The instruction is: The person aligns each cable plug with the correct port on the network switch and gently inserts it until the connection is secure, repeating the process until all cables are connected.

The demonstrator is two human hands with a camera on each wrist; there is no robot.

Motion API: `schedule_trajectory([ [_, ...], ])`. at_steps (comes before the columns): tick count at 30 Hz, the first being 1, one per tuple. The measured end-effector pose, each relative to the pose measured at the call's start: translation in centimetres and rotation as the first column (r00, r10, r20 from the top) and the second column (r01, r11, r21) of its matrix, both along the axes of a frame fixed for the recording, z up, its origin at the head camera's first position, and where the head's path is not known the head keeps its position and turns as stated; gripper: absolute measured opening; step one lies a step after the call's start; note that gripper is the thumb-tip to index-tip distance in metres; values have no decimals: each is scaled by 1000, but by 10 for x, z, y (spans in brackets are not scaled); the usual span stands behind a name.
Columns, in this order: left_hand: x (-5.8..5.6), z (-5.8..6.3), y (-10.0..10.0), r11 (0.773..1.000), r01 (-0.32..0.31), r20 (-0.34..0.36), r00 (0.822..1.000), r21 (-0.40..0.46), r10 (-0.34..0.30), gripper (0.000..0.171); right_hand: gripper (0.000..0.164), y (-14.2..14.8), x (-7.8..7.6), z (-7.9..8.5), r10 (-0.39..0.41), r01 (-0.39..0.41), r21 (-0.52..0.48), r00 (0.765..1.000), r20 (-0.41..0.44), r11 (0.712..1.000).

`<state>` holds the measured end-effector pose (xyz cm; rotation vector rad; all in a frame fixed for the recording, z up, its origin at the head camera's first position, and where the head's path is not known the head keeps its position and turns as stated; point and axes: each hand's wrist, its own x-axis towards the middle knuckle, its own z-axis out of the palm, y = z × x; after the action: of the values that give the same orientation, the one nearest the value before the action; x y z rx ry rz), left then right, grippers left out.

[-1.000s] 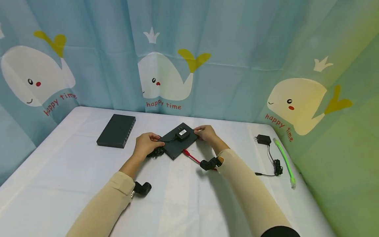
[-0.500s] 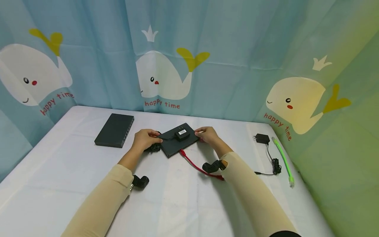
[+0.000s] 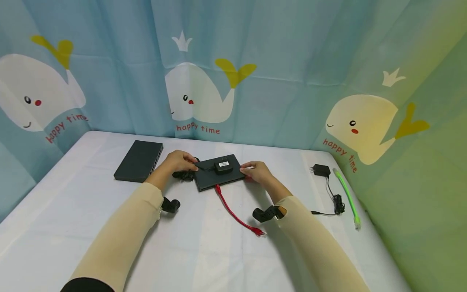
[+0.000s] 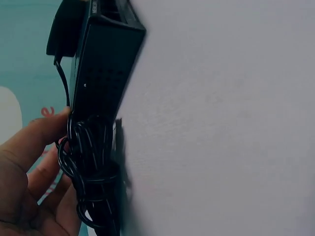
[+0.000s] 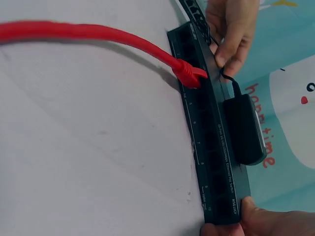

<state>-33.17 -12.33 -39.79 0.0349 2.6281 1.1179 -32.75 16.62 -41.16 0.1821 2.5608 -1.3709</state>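
Observation:
Both hands hold a black Ethernet switch (image 3: 205, 179) over the white table. My left hand (image 3: 178, 161) grips its left end, thumb on top. At the opposite end, my right hand (image 3: 258, 172) pinches the corner between thumb and fingers. A black power adapter (image 3: 223, 165) with a white label lies on the switch's top. Its cord (image 4: 93, 167), coiled and tied, hangs by the left hand's fingers. One plug of a red network cable (image 5: 189, 73) sits in a port on the switch's front row; the cable's other end lies loose on the table towards me.
A second black switch (image 3: 139, 161) lies at the back left. On the right side rest another power adapter (image 3: 322, 170) with a tied cord and a short green network cable (image 3: 347, 194). A whale-print curtain (image 3: 277, 109) hangs behind the table.
The switch has turned, so its port side faces more towards me. The red cable swung along, its loose end coming out from under the right wrist. Both hands keep their hold.

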Motion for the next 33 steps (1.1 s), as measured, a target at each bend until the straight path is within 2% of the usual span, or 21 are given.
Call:
schedule_trajectory([
  [6,-9,6,1,998,32,9,999,-51,-32,34,29,-1,7,-1,-37,40,-158,999,23,987],
  [17,-15,10,-1,993,58,-1,998,-104,-58,35,26,-5,19,-3,-28,28,-180,1000,1,983],
  [22,-15,7,2,994,38,-32,999,-102,-42,33,25,-5,18,-4,-45,44,-168,999,1,985],
  [25,-10,7,7,993,21,-100,994,-117,-33,34,25,-4,18,-4,-57,56,-156,998,2,986],
  [28,1,9,11,993,-15,-198,980,-119,-9,36,26,-3,19,-5,-57,57,-157,998,7,986],
  [31,15,12,13,993,-103,-286,955,-51,85,34,26,-2,19,-5,-55,57,-167,998,17,984],
  [33,25,15,12,987,-156,-306,939,29,157,31,27,-1,19,-4,-54,56,-170,998,18,984],
])
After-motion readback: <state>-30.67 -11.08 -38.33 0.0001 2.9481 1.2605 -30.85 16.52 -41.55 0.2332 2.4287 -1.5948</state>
